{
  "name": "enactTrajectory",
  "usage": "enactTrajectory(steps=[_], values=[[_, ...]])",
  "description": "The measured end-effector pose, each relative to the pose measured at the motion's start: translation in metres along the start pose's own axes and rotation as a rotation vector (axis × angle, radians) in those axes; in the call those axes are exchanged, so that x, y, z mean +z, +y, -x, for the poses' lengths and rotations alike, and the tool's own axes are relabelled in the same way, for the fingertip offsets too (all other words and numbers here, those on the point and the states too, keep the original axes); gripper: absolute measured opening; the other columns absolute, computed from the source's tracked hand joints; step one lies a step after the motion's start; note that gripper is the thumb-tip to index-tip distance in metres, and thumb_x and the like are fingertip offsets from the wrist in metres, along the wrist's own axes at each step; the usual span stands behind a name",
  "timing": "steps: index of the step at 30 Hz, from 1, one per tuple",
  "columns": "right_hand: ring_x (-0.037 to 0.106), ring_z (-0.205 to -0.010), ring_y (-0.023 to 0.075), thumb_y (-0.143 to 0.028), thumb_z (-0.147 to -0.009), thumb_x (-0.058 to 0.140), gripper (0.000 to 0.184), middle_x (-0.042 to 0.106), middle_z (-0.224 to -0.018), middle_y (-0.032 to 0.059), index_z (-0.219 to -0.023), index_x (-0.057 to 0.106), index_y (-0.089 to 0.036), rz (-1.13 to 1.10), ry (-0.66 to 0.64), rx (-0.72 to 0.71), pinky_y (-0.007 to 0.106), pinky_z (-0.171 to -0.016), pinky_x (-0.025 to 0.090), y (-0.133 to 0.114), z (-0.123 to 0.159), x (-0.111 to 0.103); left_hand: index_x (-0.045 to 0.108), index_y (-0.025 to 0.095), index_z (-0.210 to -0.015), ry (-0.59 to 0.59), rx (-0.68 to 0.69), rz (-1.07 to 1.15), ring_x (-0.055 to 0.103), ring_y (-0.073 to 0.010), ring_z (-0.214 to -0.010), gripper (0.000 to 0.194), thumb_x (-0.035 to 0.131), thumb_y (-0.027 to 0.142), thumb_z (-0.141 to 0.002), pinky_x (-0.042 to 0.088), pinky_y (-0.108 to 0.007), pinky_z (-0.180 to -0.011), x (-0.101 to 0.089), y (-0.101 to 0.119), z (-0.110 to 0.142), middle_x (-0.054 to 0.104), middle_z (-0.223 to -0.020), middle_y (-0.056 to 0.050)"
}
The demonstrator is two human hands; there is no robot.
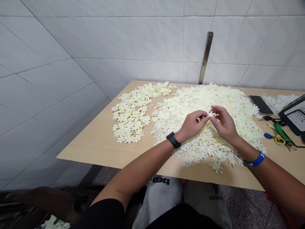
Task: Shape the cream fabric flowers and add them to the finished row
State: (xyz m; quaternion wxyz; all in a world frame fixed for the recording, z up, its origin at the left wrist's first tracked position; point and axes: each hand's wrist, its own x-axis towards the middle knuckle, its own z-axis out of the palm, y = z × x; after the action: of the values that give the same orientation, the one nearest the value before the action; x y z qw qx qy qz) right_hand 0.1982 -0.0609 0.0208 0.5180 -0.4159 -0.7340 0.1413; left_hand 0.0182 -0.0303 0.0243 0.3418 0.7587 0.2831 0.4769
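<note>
My left hand (192,124) and my right hand (224,123) meet above a big heap of cream fabric flowers (209,105) on a light wooden table (95,143). Both hands pinch one small cream flower (212,114) between their fingertips. A black watch (173,140) sits on my left wrist and a blue band (256,160) on my right. A second, flatter spread of the same flowers (133,111) lies to the left of the heap.
A dark phone (260,104), a black device (295,116), keys and green-handled scissors (280,135) lie at the table's right. More flowers (278,102) lie behind the phone. White tiled walls enclose the corner; a metal bracket (206,57) rises behind the table.
</note>
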Motion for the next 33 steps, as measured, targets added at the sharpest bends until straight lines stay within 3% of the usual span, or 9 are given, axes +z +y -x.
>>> enactTrajectory(steps=[2, 4, 9, 12, 16, 19, 22, 25, 33], values=[[0.066, -0.09, 0.0216, -0.035, -0.095, 0.064, 0.019, 0.069, -0.101, 0.0068, -0.112, 0.066, -0.026, 0.014, 0.046, 0.027, 0.037, -0.077, 0.056, 0.005, 0.0, 0.0, 0.069, 0.017, -0.095, 0.007, 0.012, -0.016, 0.063, -0.0132, -0.08, 0.026, 0.062, 0.042, -0.098, 0.048, -0.023, -0.064, -0.001, -0.002, -0.001, 0.072, -0.091, -0.005], [0.067, -0.08, 0.0197, -0.036, -0.094, 0.066, 0.013, 0.071, -0.092, 0.0053, -0.101, 0.068, -0.024, 0.01, 0.089, 0.05, 0.036, -0.073, 0.056, 0.008, 0.001, 0.002, 0.069, 0.017, -0.097, 0.024, 0.03, -0.01, 0.064, -0.0132, -0.083, 0.025, 0.063, 0.041, -0.098, 0.049, -0.023, -0.065, -0.001, -0.004, -0.001, 0.073, -0.095, -0.006], [0.068, -0.082, 0.0179, -0.039, -0.09, 0.073, 0.024, 0.071, -0.092, 0.003, -0.109, 0.069, -0.024, -0.093, 0.138, 0.151, 0.031, -0.07, 0.057, 0.005, 0.003, 0.004, 0.071, 0.017, -0.101, 0.112, 0.206, -0.058, 0.067, -0.0135, -0.088, 0.017, 0.061, 0.031, -0.101, 0.051, -0.022, -0.065, -0.001, -0.011, 0.0, 0.073, -0.099, -0.007], [0.062, -0.069, 0.0148, -0.046, -0.092, 0.07, 0.023, 0.067, -0.082, 0.0015, -0.094, 0.068, -0.023, -0.142, 0.179, 0.225, 0.028, -0.059, 0.052, -0.003, 0.001, 0.001, 0.072, 0.018, -0.103, 0.156, 0.384, -0.179, 0.068, -0.0161, -0.096, 0.017, 0.058, 0.027, -0.102, 0.056, -0.027, -0.076, -0.004, -0.015, 0.0, 0.073, -0.102, -0.009], [0.05, -0.05, 0.0111, -0.052, -0.095, 0.064, 0.038, 0.061, -0.063, 0.0, -0.074, 0.065, -0.021, -0.289, 0.033, 0.298, 0.026, -0.046, 0.041, -0.012, -0.003, -0.004, 0.073, 0.019, -0.104, 0.121, 0.545, -0.281, 0.07, -0.0166, -0.099, 0.017, 0.056, 0.022, -0.103, 0.058, -0.033, -0.089, -0.007, -0.015, 0.0, 0.074, -0.104, -0.009], [0.047, -0.046, 0.0102, -0.052, -0.09, 0.072, 0.034, 0.063, -0.061, -0.0008, -0.077, 0.065, -0.022, -0.389, 0.009, 0.331, 0.025, -0.044, 0.038, -0.015, -0.005, -0.004, 0.072, 0.019, -0.103, 0.115, 0.445, -0.214, 0.07, -0.0164, -0.099, 0.018, 0.055, 0.025, -0.103, 0.059, -0.032, -0.088, -0.005, -0.01, 0.0, 0.074, -0.105, -0.009], [0.051, -0.048, 0.0114, -0.051, -0.088, 0.074, 0.031, 0.066, -0.063, -0.0001, -0.08, 0.064, -0.022, -0.382, 0.056, 0.322, 0.026, -0.044, 0.04, -0.015, -0.005, -0.002, 0.068, 0.018, -0.112, 0.151, 0.187, -0.015, 0.07, -0.0156, -0.097, 0.022, 0.057, 0.034, -0.102, 0.06, -0.027, -0.079, -0.002, -0.005, 0.001, 0.073, -0.109, -0.01], [0.053, -0.05, 0.0123, -0.048, -0.09, 0.072, 0.028, 0.067, -0.065, 0.0001, -0.082, 0.065, -0.022, -0.326, 0.082, 0.289, 0.027, -0.046, 0.044, -0.013, -0.003, -0.001, 0.068, 0.017, -0.115, 0.085, 0.005, 0.137, 0.072, -0.0147, -0.093, 0.028, 0.061, 0.039, -0.1, 0.059, -0.024, -0.075, -0.001, -0.003, 0.0, 0.074, -0.111, -0.011], [0.065, -0.07, 0.0166, -0.039, -0.087, 0.075, 0.017, 0.072, -0.082, 0.0027, -0.09, 0.07, -0.023, -0.006, 0.109, 0.12, 0.032, -0.063, 0.054, -0.005, 0.002, 0.002, 0.079, 0.017, -0.097, 0.077, 0.035, 0.034, 0.073, -0.0165, -0.085, 0.018, 0.066, 0.029, -0.096, 0.056, -0.028, -0.073, 0.003, -0.008, 0.003, 0.08, -0.095, -0.009]])
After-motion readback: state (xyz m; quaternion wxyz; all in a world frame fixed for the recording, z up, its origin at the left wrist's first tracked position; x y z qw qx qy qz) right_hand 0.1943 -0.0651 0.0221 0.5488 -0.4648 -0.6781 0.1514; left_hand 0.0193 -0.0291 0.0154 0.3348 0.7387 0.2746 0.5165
